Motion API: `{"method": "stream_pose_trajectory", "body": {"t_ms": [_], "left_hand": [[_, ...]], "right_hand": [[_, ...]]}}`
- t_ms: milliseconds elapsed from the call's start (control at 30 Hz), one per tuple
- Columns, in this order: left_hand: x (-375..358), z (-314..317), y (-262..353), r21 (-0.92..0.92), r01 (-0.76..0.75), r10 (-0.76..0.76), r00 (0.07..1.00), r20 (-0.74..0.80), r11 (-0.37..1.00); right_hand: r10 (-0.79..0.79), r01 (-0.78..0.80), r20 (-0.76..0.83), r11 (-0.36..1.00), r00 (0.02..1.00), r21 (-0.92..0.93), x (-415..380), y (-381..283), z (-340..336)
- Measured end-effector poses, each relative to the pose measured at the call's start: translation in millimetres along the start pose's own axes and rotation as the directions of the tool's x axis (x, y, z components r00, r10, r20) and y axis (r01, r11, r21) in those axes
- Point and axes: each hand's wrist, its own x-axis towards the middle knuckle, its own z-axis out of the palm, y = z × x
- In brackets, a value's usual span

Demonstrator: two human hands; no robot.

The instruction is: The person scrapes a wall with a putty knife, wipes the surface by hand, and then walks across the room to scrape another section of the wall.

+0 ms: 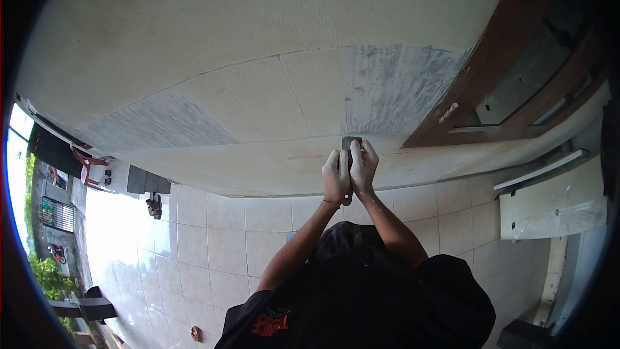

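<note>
Low on the wall (pixel 271 97), a dark trowel (pixel 349 144) is gripped tight by the left hand (pixel 336 176) and the right hand (pixel 363 167) for spreading, so a firm, even push is needed next.

I can't make out the dark tool (pixel 351 145): both hands cover most of it, only its top against the wall (pixel 258 90) shows.
</note>
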Motion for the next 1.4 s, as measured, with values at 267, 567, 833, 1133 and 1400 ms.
{"method": "stream_pose_trajectory", "body": {"t_ms": [267, 567, 833, 1133, 1400], "left_hand": [[29.3, -5.7, 61.7, -0.095, -0.083, 0.084, 0.996, 0.011, 0.992], [26.7, -6.9, 45.1, -0.043, -0.137, 0.137, 0.991, -0.012, 0.990], [-9.9, -4.1, 22.6, 0.009, -0.055, 0.056, 0.995, -0.079, 0.998], [-12.4, 13.9, -0.5, -0.089, 0.006, -0.014, 0.996, -0.089, 0.996], [0.0, 9.9, 12.0, -0.102, -0.062, 0.052, 0.994, -0.093, 0.993]], "right_hand": [[-0.116, 0.115, 0.012, 0.992, 0.993, 0.044, 20.9, -60.2, 22.8], [-0.125, 0.127, 0.049, 0.991, 0.991, -0.042, 23.4, -33.0, 17.2], [-0.001, 0.008, 0.124, 0.998, 0.992, -0.055, -9.8, -12.7, -8.4], [-0.034, 0.061, 0.107, 0.965, 0.994, -0.255, -10.2, -3.9, -24.3], [-0.123, 0.138, 0.086, 0.970, 0.989, -0.201, 3.3, -18.1, -10.1]]}}
